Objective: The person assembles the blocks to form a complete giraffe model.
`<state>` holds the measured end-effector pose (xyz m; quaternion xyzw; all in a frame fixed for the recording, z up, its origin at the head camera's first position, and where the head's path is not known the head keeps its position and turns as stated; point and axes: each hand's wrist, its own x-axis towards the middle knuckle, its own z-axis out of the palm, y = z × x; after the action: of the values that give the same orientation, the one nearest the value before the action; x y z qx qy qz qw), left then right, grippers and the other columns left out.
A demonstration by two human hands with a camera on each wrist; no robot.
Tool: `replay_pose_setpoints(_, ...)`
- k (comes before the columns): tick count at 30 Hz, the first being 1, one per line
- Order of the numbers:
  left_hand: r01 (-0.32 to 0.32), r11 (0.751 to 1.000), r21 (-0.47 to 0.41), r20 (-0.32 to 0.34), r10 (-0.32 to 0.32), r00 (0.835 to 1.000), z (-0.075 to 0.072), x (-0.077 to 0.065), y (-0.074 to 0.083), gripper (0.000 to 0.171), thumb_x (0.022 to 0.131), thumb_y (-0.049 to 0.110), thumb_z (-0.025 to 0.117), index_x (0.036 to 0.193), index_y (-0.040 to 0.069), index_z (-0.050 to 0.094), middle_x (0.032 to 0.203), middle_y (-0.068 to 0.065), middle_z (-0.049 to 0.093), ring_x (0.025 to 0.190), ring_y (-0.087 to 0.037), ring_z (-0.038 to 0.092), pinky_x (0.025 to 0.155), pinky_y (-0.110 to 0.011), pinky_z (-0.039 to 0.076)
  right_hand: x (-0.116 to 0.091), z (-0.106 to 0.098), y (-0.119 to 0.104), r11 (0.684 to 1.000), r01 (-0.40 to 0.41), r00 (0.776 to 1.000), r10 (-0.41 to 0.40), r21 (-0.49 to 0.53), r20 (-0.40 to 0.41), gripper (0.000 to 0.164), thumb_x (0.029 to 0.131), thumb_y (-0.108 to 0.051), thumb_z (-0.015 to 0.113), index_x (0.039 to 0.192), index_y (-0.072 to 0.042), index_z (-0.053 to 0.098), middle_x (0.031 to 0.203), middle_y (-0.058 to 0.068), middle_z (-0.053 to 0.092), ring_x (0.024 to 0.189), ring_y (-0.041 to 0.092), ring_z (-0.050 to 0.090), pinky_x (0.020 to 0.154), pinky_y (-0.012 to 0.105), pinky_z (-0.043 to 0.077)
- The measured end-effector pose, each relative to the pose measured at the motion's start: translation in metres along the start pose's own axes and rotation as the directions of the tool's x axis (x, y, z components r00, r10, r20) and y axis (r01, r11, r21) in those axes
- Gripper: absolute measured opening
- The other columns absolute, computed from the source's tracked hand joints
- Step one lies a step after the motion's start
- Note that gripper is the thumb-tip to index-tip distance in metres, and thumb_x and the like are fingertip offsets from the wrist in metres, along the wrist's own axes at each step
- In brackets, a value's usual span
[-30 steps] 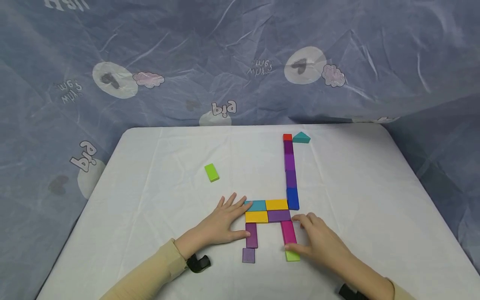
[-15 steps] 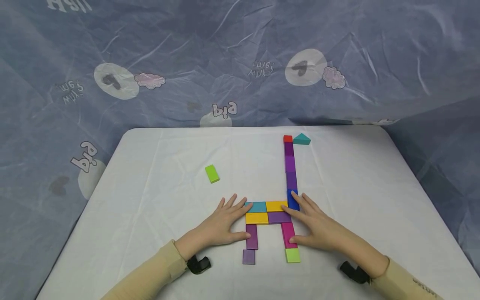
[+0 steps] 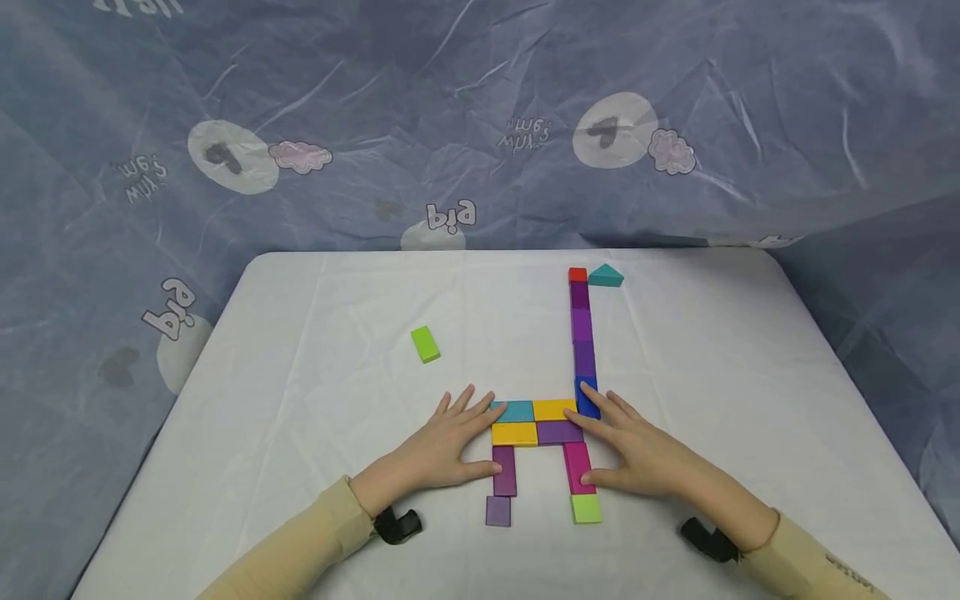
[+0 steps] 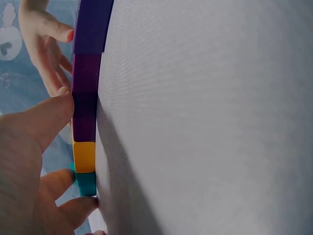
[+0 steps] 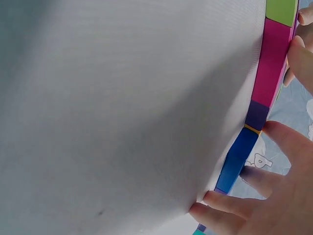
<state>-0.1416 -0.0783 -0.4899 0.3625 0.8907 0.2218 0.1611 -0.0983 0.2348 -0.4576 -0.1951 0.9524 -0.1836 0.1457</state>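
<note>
Coloured wooden blocks lie flat in a joined figure. My left hand (image 3: 442, 446) is spread at its left side, thumb on the upper purple leg block (image 3: 505, 471) and a fingertip on the teal block (image 3: 514, 412). My right hand (image 3: 637, 450) lies spread at the other side. Its thumb touches the magenta block (image 3: 576, 467), and its fingers reach the yellow block (image 3: 553, 409) and the blue block (image 3: 587, 398). Below the magenta block sits a light green block (image 3: 586, 508); a small purple block (image 3: 498, 511) ends the left leg. Neither hand grips anything.
From the blue block a column of purple blocks (image 3: 582, 325) runs away to a red block (image 3: 577, 274), with a teal triangle block (image 3: 606, 276) beside it. A lone green block (image 3: 425, 343) lies on the white table (image 3: 337, 333). A patterned blue cloth (image 3: 390, 100) hangs behind.
My right hand has moved up from the magenta and light green blocks, its fingers spreading onto the yellow and blue blocks. The left hand has stayed in place.
</note>
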Motion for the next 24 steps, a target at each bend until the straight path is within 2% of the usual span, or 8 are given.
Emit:
replay_pose_setpoints(3,-0.001,1.000,-0.020,-0.015,0.001,1.000,-0.002,0.000,-0.001,0.078,0.092,0.059,0.057,0.157,0.026,0.028,0.164,-0.006,0.023,0.154,-0.031,0.010,0.123,-0.058,0.007,0.000,0.001,0.001,1.000,0.006,1.000,-0.006,-0.004,-0.005,0.083,0.076,-0.056,0.077,0.147,-0.025,0.047,0.163,0.015,0.021,0.142,0.056,0.023,0.092,0.071,0.045)
replay_pose_setpoints(7,-0.049,0.998,-0.031,-0.104,0.046,0.994,-0.007,-0.004,0.001,0.063,0.093,0.049,0.062,0.147,0.022,0.047,0.159,-0.008,0.036,0.151,-0.028,0.026,0.122,-0.053,0.020,0.000,0.001,0.001,1.000,0.006,1.000,-0.006,-0.003,-0.005,0.083,0.077,-0.056,0.076,0.148,-0.025,0.047,0.163,0.015,0.019,0.143,0.055,0.023,0.092,0.072,0.045)
replay_pose_setpoints(10,-0.147,0.989,0.029,-0.175,0.150,0.973,-0.010,-0.009,0.004,0.052,0.089,0.045,0.069,0.134,0.020,0.060,0.149,-0.006,0.048,0.143,-0.026,0.039,0.118,-0.046,0.033,0.001,0.001,0.001,1.000,0.006,1.000,-0.006,-0.004,-0.001,0.083,0.077,-0.057,0.076,0.148,-0.025,0.046,0.164,0.014,0.018,0.143,0.055,0.022,0.093,0.072,0.044)
replay_pose_setpoints(13,-0.261,0.958,0.119,-0.201,0.280,0.939,-0.011,-0.017,0.008,0.049,0.084,0.045,0.075,0.125,0.020,0.066,0.138,-0.004,0.057,0.133,-0.023,0.049,0.110,-0.040,0.043,0.002,0.001,0.001,1.000,0.009,1.000,-0.009,-0.006,0.001,0.083,0.077,-0.056,0.076,0.148,-0.025,0.046,0.164,0.014,0.018,0.143,0.056,0.022,0.093,0.073,0.043)
replay_pose_setpoints(15,-0.315,0.936,0.159,-0.190,0.342,0.920,-0.009,-0.022,0.010,0.047,0.081,0.045,0.078,0.120,0.020,0.068,0.128,-0.001,0.061,0.123,-0.019,0.055,0.105,-0.034,0.047,0.002,0.001,0.001,1.000,0.010,1.000,-0.010,-0.007,0.002,0.083,0.078,-0.056,0.076,0.148,-0.025,0.046,0.164,0.014,0.018,0.143,0.056,0.022,0.093,0.073,0.043)
replay_pose_setpoints(17,-0.341,0.925,0.166,-0.161,0.366,0.917,-0.007,-0.026,0.014,0.043,0.080,0.044,0.080,0.115,0.021,0.070,0.118,0.004,0.064,0.113,-0.013,0.058,0.098,-0.026,0.049,0.002,0.001,0.002,1.000,0.010,1.000,-0.010,-0.006,0.002,0.083,0.078,-0.056,0.076,0.149,-0.025,0.046,0.164,0.014,0.017,0.143,0.056,0.022,0.094,0.073,0.043)
replay_pose_setpoints(20,-0.345,0.926,0.154,-0.100,0.362,0.927,-0.002,-0.031,0.020,0.038,0.079,0.042,0.081,0.109,0.022,0.071,0.106,0.009,0.065,0.100,-0.006,0.060,0.091,-0.016,0.049,0.001,0.001,0.002,1.000,0.008,1.000,-0.007,-0.008,0.003,0.083,0.077,-0.056,0.076,0.149,-0.025,0.045,0.164,0.014,0.017,0.143,0.056,0.022,0.094,0.072,0.043)
replay_pose_setpoints(24,-0.337,0.931,0.142,-0.040,0.345,0.938,0.003,-0.034,0.027,0.036,0.079,0.040,0.082,0.107,0.021,0.071,0.102,0.010,0.065,0.093,-0.002,0.060,0.087,-0.011,0.048,0.000,0.002,0.003,1.000,0.007,1.000,-0.007,-0.008,-0.001,0.083,0.077,-0.054,0.077,0.149,-0.025,0.045,0.163,0.014,0.018,0.143,0.055,0.022,0.094,0.072,0.044)
